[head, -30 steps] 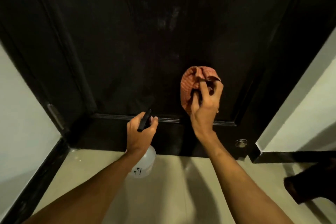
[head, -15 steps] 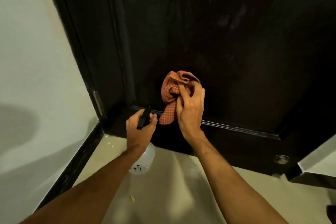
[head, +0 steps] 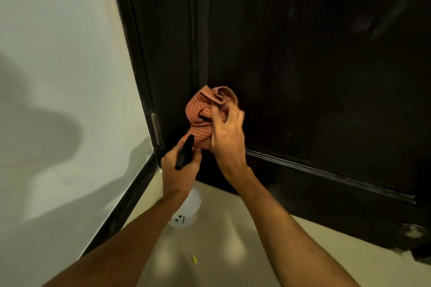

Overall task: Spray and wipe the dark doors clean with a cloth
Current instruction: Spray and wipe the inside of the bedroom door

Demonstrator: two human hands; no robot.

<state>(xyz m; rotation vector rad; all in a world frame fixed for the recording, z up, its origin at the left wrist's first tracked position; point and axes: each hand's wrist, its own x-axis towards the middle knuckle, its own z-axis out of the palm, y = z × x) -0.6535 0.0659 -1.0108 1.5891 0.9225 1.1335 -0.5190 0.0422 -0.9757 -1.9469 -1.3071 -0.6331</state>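
Door (head: 303, 77): dark, with faint pale smears on its upper right.
Right hand (head: 227, 137): fingers curled into the cloth, pressing it against the door's lower left corner.
Left hand (head: 179, 170): wrapped round the spray bottle's black head, just below the cloth.
Cloth (head: 203, 109): orange check, bunched.
Spray bottle (head: 186, 212): white body under the left wrist.
Bottle print: small dark marks, unreadable.

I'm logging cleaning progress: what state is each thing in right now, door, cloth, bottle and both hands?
Dark wooden door: pale smears at upper right.
Orange checked cloth: bunched, pressed on the door's lower left.
Translucent white spray bottle with black trigger: hangs upright, nozzle toward the door.
Left hand: grips the bottle's trigger head.
Right hand: grips the cloth.
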